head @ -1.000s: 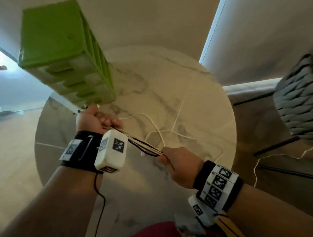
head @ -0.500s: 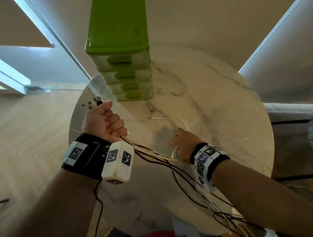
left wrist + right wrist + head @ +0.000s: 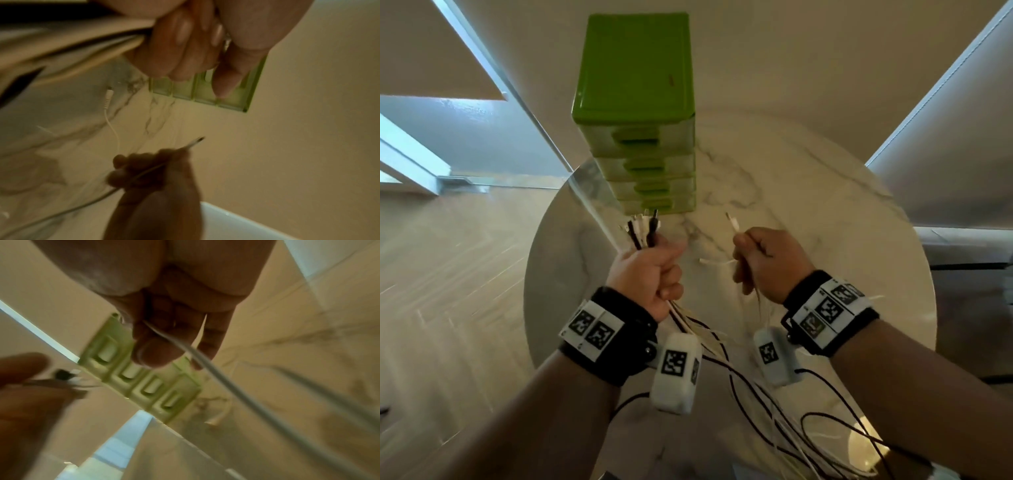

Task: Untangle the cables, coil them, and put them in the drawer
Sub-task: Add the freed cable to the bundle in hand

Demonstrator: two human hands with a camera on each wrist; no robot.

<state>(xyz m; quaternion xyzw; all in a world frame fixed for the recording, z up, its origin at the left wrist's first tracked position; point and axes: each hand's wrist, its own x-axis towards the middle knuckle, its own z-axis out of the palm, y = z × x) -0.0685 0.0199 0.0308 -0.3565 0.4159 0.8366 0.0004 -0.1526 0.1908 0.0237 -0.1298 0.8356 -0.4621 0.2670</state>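
Observation:
My left hand (image 3: 650, 270) grips a bundle of black and white cables (image 3: 753, 390) in a fist. Their plug ends (image 3: 643, 226) stick up above the fist, just in front of the green drawer unit (image 3: 637, 102). My right hand (image 3: 763, 260) pinches a single white cable, whose plug (image 3: 732, 222) points up and away. That cable (image 3: 195, 356) runs back from my fingers in the right wrist view. Another white cable end (image 3: 717, 262) lies on the table between my hands, and its plug (image 3: 108, 97) shows in the left wrist view. All the drawers are closed.
The round marble table (image 3: 808, 205) carries the drawer unit at its far left side. The loose cable lengths trail over the near table edge towards my lap. Wooden floor lies to the left, and a wall stands behind the table.
My right hand, low on the table by a white cable, has risen with a white cable end pinched in it. My left hand has turned the bundle upright, nearer the drawers.

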